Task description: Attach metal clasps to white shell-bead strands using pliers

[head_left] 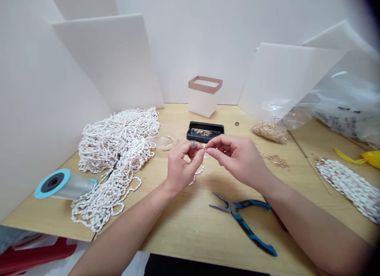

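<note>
Above the middle of the table, my left hand (pixel 182 165) and my right hand (pixel 239 159) meet fingertip to fingertip, both pinched closed. A short strand of white beads (pixel 200 172) hangs from the fingers of my left hand, which wears a wide silver ring (pixel 193 144). Between the fingertips of my right hand is something tiny, too small to name. Just beyond the hands stands a black tray (pixel 220 128) with small gold-coloured pieces in it. Long-nose pliers (pixel 247 224) with blue and black handles lie with jaws apart, nearer me.
Left are a heap of white bead strands (pixel 115 139), a spool of clear line (pixel 71 187) and a small clear dish (pixel 166 142). A white box (pixel 202 103) stands behind. Right are loose gold pieces (pixel 274 160), a bag of beads (pixel 268 131) and bundled strands (pixel 347 185).
</note>
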